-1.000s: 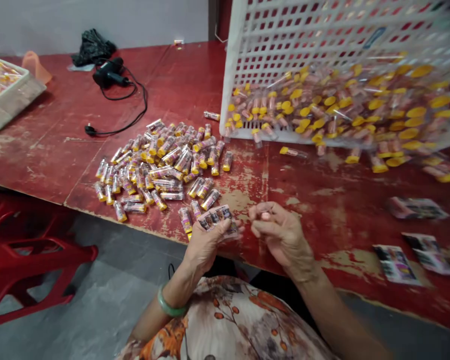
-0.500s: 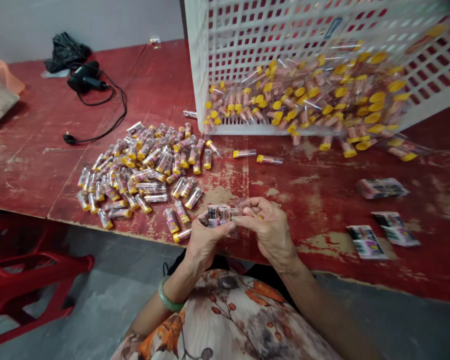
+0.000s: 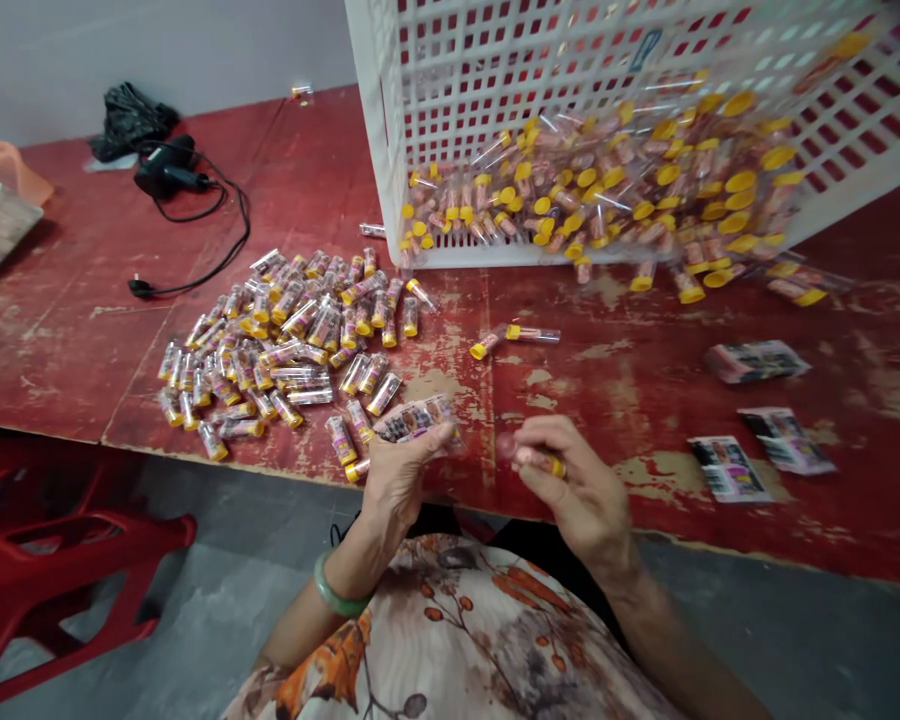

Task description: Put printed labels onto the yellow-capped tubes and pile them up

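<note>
Since half a second back, the right hand (image 3: 581,490) draws away from the left and now sits apart from it. One clear plastic tube with yellow end (image 3: 489,341), at 12 o'clock from the hands, lies aslant; earlier it lay level. Its upper end meets a second clear yellow-ended tube (image 3: 532,333).

Right hand: thumb and fingers closed on a small clear tube with pinkish contents and a yellow end (image 3: 541,461), over the near table edge. Left hand (image 3: 399,475): thumb pressed flat on a thin sheaf of printed, dark-and-pink plastic film (image 3: 412,418), fingers beneath; gap narrow. Pale green ring-shaped bangle (image 3: 336,590) at the left wrist.

At 10 o'clock: heap of printed, shiny cylindrical tubes with yellow ends (image 3: 285,340), nearest ones just beside the left hand. At 1 o'clock: white plastic lattice basket (image 3: 465,258), tipped on its side, many yellow-ended clear tubes (image 3: 592,195) spilling over its lower rim. At 3 o'clock: three flat bundles of black, white and purple printed film (image 3: 731,470) on the worn red table (image 3: 585,380). Toward 10:30: black corded hair-dryer-shaped tool (image 3: 169,170).
</note>
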A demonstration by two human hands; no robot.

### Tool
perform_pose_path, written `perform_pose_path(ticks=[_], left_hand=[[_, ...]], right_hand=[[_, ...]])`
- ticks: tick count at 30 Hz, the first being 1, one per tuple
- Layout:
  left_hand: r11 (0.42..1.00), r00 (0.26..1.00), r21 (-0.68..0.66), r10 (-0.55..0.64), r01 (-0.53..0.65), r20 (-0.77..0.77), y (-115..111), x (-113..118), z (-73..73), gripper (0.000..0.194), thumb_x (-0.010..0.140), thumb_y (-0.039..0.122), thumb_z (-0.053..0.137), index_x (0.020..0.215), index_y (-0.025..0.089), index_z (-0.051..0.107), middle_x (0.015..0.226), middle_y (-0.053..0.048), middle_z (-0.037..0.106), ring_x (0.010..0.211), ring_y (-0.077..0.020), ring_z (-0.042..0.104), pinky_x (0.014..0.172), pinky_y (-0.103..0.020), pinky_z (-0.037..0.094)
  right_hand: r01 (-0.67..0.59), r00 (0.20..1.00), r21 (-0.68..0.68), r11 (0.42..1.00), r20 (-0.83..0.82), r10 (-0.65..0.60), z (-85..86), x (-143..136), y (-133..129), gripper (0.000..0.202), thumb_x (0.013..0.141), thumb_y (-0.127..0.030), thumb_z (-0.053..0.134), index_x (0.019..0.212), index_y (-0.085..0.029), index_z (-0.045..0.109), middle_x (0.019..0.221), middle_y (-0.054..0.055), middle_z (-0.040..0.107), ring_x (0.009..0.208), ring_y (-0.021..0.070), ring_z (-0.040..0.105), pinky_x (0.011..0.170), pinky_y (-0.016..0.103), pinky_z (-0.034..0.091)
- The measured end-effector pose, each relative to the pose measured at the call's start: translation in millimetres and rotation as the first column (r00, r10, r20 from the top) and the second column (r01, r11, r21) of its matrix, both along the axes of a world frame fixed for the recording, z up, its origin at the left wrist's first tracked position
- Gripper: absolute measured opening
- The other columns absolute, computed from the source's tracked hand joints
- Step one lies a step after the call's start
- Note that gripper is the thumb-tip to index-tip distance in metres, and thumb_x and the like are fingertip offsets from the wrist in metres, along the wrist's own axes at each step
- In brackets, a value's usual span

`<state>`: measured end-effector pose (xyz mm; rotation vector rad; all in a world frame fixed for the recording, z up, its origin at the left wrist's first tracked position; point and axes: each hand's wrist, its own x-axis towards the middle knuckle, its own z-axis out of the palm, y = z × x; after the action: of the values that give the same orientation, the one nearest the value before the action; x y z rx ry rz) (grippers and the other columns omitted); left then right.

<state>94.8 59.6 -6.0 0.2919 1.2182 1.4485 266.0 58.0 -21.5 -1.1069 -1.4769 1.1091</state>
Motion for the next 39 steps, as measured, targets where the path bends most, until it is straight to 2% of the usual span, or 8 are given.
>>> perform_pose_path(ticks=[3, 6, 11, 20, 22, 25, 32, 39], left_hand=[[0.998, 0.998, -0.029, 0.053, -0.052, 0.046, -2, 5, 0.7, 0.033, 0.051, 0.016, 0.085, 0.079, 0.015, 0.067, 0.073, 0.000, 0.069, 0.063, -0.0129, 0.063, 0.064, -0.026, 0.051], [0.997, 0.990, -0.073, 0.022, -0.012, 0.138, -3, 9, 1.4, 0.031, 0.053, 0.021, 0.085, 0.077, 0.014, 0.066, 0.074, -0.002, 0.069, 0.063, -0.0140, 0.063, 0.069, -0.030, 0.052], [0.995, 0.973, -0.091, -0.023, 0.044, 0.228, -4, 15, 6.3, 0.027, 0.057, 0.024, 0.083, 0.074, 0.014, 0.065, 0.072, -0.001, 0.067, 0.061, -0.0122, 0.061, 0.075, -0.031, 0.051], [0.996, 0.978, -0.091, 0.013, 0.006, 0.208, -7, 25, 8.9, 0.032, 0.053, 0.023, 0.085, 0.071, 0.015, 0.061, 0.066, 0.002, 0.064, 0.057, -0.0105, 0.058, 0.064, -0.027, 0.050], [0.997, 0.983, -0.074, 0.010, 0.004, 0.185, -6, 24, 7.8, 0.032, 0.052, 0.023, 0.085, 0.071, 0.014, 0.061, 0.066, 0.001, 0.064, 0.058, -0.0107, 0.058, 0.064, -0.027, 0.050], [0.997, 0.988, -0.071, 0.045, -0.034, 0.148, -4, 22, 5.3, 0.032, 0.052, 0.021, 0.086, 0.071, 0.014, 0.062, 0.065, 0.002, 0.063, 0.057, -0.0099, 0.058, 0.064, -0.025, 0.049], [0.993, 0.952, -0.117, 0.045, -0.010, 0.302, -4, 16, -4.5, 0.036, 0.055, 0.025, 0.085, 0.081, 0.017, 0.063, 0.075, 0.004, 0.064, 0.063, -0.0085, 0.059, 0.068, -0.025, 0.050], [0.992, 0.938, -0.119, 0.008, 0.035, 0.346, -7, 21, 5.8, 0.031, 0.053, 0.020, 0.085, 0.073, 0.015, 0.062, 0.072, 0.003, 0.064, 0.061, -0.0089, 0.058, 0.062, -0.022, 0.048]], right_hand=[[-0.049, 0.989, 0.253, 0.966, 0.150, 0.011, -4.1, 2, -18, 0.025, 0.082, -0.019, 0.057, 0.106, -0.023, 0.061, 0.100, 0.007, 0.057, 0.093, 0.0199, 0.058, 0.078, 0.033, 0.049], [-0.045, 0.976, 0.383, 0.923, 0.212, -0.041, -9.0, -4, -24, 0.035, 0.082, -0.012, 0.056, 0.115, -0.024, 0.058, 0.102, 0.007, 0.057, 0.088, 0.0187, 0.060, 0.072, 0.032, 0.051], [-0.032, 0.960, 0.491, 0.871, 0.257, -0.110, -13.6, -10, -19, 0.043, 0.080, -0.007, 0.057, 0.121, -0.023, 0.055, 0.102, 0.008, 0.055, 0.082, 0.0167, 0.059, 0.069, 0.030, 0.052], [0.074, 0.868, 0.647, 0.759, 0.333, -0.369, -11.1, -17, -19, 0.041, 0.077, -0.009, 0.063, 0.117, -0.018, 0.056, 0.094, 0.011, 0.063, 0.085, 0.0213, 0.063, 0.071, 0.033, 0.055], [0.075, 0.859, 0.665, 0.743, 0.336, -0.387, -9.7, -18, -19, 0.039, 0.077, -0.011, 0.063, 0.115, -0.019, 0.056, 0.092, 0.010, 0.065, 0.084, 0.0217, 0.065, 0.070, 0.033, 0.056], [0.067, 0.880, 0.652, 0.755, 0.319, -0.353, -8.8, -19, -21, 0.036, 0.076, -0.012, 0.064, 0.111, -0.018, 0.058, 0.089, 0.009, 0.067, 0.081, 0.0213, 0.067, 0.069, 0.032, 0.056], [0.156, 0.911, 0.581, 0.799, 0.229, -0.344, -9.9, -14, -28, 0.038, 0.075, -0.012, 0.064, 0.111, -0.024, 0.060, 0.094, 0.007, 0.068, 0.082, 0.0219, 0.067, 0.068, 0.035, 0.056], [0.085, 0.931, 0.643, 0.761, 0.220, -0.290, -4.6, -14, -21, 0.043, 0.074, -0.007, 0.066, 0.113, -0.025, 0.059, 0.093, 0.005, 0.068, 0.081, 0.0193, 0.066, 0.066, 0.033, 0.057]])
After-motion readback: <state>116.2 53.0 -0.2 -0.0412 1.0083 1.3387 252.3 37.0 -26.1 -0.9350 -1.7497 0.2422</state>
